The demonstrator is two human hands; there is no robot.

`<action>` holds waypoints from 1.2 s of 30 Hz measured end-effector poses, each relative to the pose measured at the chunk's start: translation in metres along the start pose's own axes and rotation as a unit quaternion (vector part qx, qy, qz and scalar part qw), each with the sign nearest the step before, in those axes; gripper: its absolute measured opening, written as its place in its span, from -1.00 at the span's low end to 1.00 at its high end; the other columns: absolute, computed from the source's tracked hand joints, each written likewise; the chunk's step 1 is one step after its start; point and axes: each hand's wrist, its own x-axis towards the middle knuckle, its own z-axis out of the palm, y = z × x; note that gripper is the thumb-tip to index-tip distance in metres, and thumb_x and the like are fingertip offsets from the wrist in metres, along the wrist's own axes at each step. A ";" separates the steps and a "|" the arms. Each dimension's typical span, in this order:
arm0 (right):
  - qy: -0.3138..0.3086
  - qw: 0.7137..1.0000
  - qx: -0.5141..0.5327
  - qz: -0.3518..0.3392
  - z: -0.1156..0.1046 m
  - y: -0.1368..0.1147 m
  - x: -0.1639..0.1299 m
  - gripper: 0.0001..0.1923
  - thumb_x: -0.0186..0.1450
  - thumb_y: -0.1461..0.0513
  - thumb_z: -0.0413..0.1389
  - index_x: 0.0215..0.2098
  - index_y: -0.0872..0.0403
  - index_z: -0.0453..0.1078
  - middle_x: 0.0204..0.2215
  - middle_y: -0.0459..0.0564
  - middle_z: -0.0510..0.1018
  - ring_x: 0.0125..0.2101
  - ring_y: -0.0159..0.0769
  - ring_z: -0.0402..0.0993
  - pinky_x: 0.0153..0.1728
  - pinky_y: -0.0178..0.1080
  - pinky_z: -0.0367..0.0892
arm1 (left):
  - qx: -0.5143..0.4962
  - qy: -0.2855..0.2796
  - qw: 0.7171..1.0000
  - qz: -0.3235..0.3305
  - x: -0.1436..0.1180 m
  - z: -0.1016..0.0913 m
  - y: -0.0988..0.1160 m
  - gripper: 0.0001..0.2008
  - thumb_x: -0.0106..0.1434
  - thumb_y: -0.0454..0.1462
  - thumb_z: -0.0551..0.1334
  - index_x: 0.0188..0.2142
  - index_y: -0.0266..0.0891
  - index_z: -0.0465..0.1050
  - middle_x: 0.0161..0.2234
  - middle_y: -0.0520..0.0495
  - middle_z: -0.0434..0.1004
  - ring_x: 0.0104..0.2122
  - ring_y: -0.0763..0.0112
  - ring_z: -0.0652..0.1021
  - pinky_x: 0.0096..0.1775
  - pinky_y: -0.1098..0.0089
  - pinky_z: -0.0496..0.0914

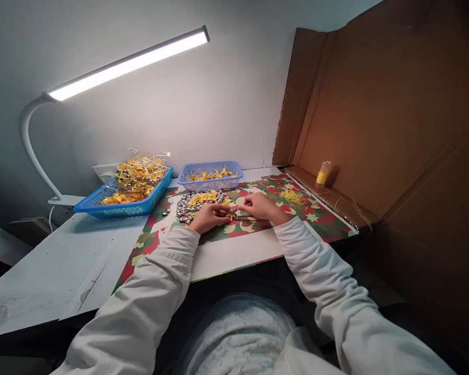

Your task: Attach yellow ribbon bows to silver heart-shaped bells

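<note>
My left hand [210, 217] is closed, thumb and fingers pinched on a small silver and yellow piece [231, 213] whose exact kind is too small to tell. Just to the right, my right hand [261, 206] is also closed, its fingertips pinched close to that piece; what they grip is too fine to make out. Beside and behind my left hand lies a pile of shiny silver beads [184, 206]. Small yellow ribbon pieces [205, 197] rest on top of them.
A blue basket [131, 209] heaped with yellow pieces stands left, a lilac basket [210, 185] behind the pile. Yellow threads [293, 196] lie right, near a yellow thread spool [322, 174] by the cardboard wall [375, 114]. A lit lamp [133, 62] hangs over the left side.
</note>
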 end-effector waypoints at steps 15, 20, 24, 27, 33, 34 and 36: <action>0.025 1.000 0.019 0.002 0.005 0.010 -0.003 -0.71 0.25 0.12 0.18 -0.53 0.15 0.41 -0.60 -0.09 0.46 -0.54 -0.45 0.25 -0.47 -0.34 0.04 | 0.014 0.029 0.998 0.052 0.003 0.002 -0.011 -0.52 -0.09 -0.12 0.43 -0.14 -0.19 0.60 -0.39 0.00 0.50 -0.40 0.38 0.48 -0.29 0.36 0.38; 0.044 0.998 0.043 -0.011 0.006 0.014 -0.004 -0.69 0.25 0.10 0.17 -0.55 0.15 0.40 -0.60 -0.11 0.44 -0.56 -0.46 0.23 -0.48 -0.35 0.04 | 0.018 0.026 0.998 0.059 0.002 0.002 -0.011 -0.53 -0.07 -0.14 0.42 -0.12 -0.19 0.58 -0.35 -0.01 0.53 -0.39 0.38 0.48 -0.27 0.36 0.39; 0.058 0.997 0.048 -0.009 0.006 0.011 -0.005 -0.72 0.24 0.13 0.17 -0.53 0.15 0.41 -0.58 -0.10 0.47 -0.54 -0.46 0.26 -0.48 -0.36 0.05 | 0.012 0.021 0.997 0.068 0.001 0.003 -0.010 -0.55 -0.05 -0.13 0.42 -0.13 -0.18 0.58 -0.31 -0.02 0.54 -0.37 0.38 0.47 -0.28 0.37 0.39; 0.065 0.997 0.038 -0.006 0.006 0.010 -0.006 -0.74 0.25 0.14 0.17 -0.51 0.15 0.43 -0.56 -0.08 0.49 -0.52 -0.44 0.28 -0.46 -0.35 0.06 | 0.009 0.016 0.997 0.069 0.001 0.003 -0.010 -0.56 -0.04 -0.11 0.41 -0.14 -0.18 0.58 -0.28 -0.04 0.54 -0.36 0.38 0.47 -0.31 0.38 0.38; 0.062 0.998 0.010 0.004 0.006 0.008 -0.006 -0.74 0.26 0.13 0.18 -0.47 0.15 0.47 -0.51 -0.04 0.54 -0.49 -0.42 0.31 -0.46 -0.34 0.05 | 0.010 0.017 0.998 0.067 0.000 0.003 -0.009 -0.56 -0.04 -0.11 0.41 -0.14 -0.17 0.58 -0.29 -0.03 0.52 -0.36 0.38 0.47 -0.32 0.39 0.37; 0.059 0.998 0.004 0.005 0.006 0.008 -0.006 -0.74 0.26 0.13 0.18 -0.47 0.15 0.47 -0.51 -0.03 0.54 -0.49 -0.42 0.32 -0.45 -0.33 0.05 | 0.011 0.018 0.998 0.067 0.000 0.003 -0.009 -0.56 -0.04 -0.11 0.41 -0.14 -0.17 0.58 -0.30 -0.02 0.52 -0.36 0.38 0.47 -0.32 0.39 0.37; 0.051 0.999 0.000 0.008 0.006 0.007 -0.006 -0.75 0.27 0.13 0.18 -0.46 0.16 0.48 -0.50 -0.02 0.55 -0.49 -0.42 0.32 -0.45 -0.34 0.05 | 0.012 0.018 0.998 0.067 0.000 0.003 -0.008 -0.56 -0.04 -0.11 0.41 -0.14 -0.17 0.58 -0.31 -0.01 0.51 -0.37 0.38 0.46 -0.32 0.39 0.37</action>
